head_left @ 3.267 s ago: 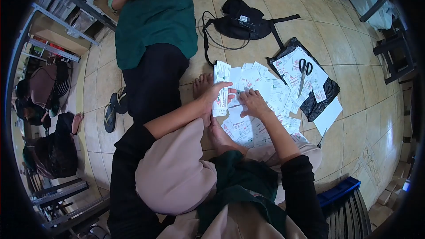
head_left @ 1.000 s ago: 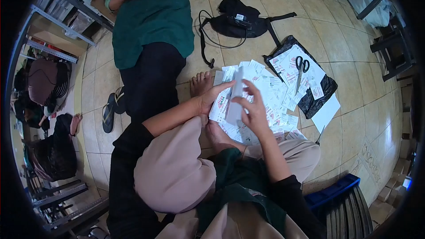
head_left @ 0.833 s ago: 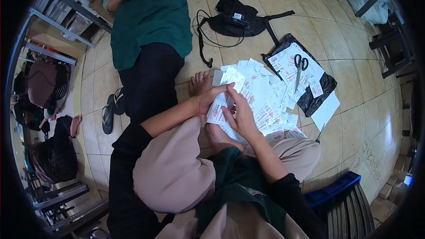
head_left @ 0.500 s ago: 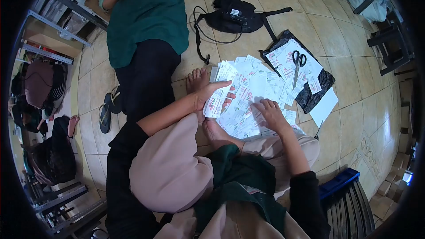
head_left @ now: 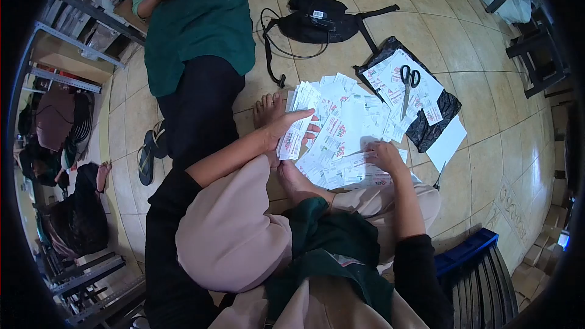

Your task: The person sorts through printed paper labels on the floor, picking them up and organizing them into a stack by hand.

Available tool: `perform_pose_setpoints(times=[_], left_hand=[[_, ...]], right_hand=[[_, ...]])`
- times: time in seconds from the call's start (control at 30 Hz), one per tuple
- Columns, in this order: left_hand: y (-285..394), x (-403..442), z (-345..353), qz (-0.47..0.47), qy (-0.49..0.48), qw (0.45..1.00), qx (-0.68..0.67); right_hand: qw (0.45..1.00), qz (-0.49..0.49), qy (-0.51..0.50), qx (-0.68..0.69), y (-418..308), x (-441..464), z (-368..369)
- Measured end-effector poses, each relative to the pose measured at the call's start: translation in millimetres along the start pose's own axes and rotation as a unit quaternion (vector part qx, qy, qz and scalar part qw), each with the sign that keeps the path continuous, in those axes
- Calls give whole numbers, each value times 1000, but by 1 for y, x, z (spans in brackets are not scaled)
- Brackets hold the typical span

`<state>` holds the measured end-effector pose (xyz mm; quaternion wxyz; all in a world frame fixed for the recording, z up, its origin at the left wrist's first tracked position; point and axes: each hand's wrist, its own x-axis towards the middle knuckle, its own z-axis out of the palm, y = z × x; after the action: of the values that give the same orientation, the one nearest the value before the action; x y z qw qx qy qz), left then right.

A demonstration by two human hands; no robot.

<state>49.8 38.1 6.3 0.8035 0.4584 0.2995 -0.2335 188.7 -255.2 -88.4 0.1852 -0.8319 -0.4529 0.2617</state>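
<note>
My left hand (head_left: 294,129) is closed around a stack of printed paper slips (head_left: 295,140), held above the left side of a loose pile. That pile of white slips (head_left: 335,134), marked in red and green print, spreads over the floor in front of my crossed legs. Over its right part, my right hand (head_left: 389,158) has its fingers bent and drawn together at the edge of a paper slip (head_left: 358,162); the fingertips are partly hidden. Beyond the pile, black-handled scissors (head_left: 407,91) rest on more printed sheets atop a black plastic bag (head_left: 450,108).
A black waist bag (head_left: 320,18) with a cable lies ahead. Another person (head_left: 195,55) reclines at the left, holding a dark object. Sandals (head_left: 146,157) sit beside that person's legs. A blue-and-black slatted item (head_left: 469,268) is at lower right, with metal racks at the left.
My right hand has moved slightly right and down, its spread fingers now drawn together on the pile. My left hand keeps its stack. The view has shifted slightly.
</note>
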Motion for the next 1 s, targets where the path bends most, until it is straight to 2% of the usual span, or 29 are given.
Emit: perform_pose_setpoints(times=[0.07,0.17,0.23,0.37,0.43,0.47,0.53,0.57,0.6,0.67,0.73,0.8,0.83,0.87,0.93,1.0], left_hand=[[1,-1,0,2,4,1000,-1],[1,-1,0,5,0,1000,3],[2,-3,0,7,10,1000,0],[-1,1,-5,8,4,1000,-12],[1,-2,-2,9,11,1000,-2],[1,-1,-2,11,11,1000,-2],[-1,1,-5,9,-4,1000,6],[-5,6,-9,4,0,1000,-4],[-10,12,-13,9,2,1000,0],[-20,22,-20,18,3,1000,-6],[-24,28,-28,33,-9,999,20],[-28,32,-29,42,46,994,94],[-29,29,-24,63,94,989,91],[-33,36,-27,71,101,987,103],[-49,60,-50,64,218,968,110],[-26,58,-61,86,250,957,122]], right_hand=[[1000,3,4,5,1,-5,-6],[998,20,-50,18,-5,-13,-7],[996,11,-84,-27,-2,-17,6],[995,-7,-94,-28,-4,-19,8],[987,52,-145,38,-10,-13,0],[988,52,-144,37,-7,-12,0],[973,61,-112,194,-1,-8,-1],[936,59,-91,334,-5,-8,-1],[937,53,-87,334,-17,-7,-8],[870,20,-33,491,-40,-4,-23],[876,16,-40,480,-46,1,-28],[848,37,0,529,-57,4,-30],[843,37,26,536,-60,5,-30],[841,23,32,540,-63,7,-33],[881,88,55,461,-67,5,-33],[852,52,66,516,-65,8,-25]])
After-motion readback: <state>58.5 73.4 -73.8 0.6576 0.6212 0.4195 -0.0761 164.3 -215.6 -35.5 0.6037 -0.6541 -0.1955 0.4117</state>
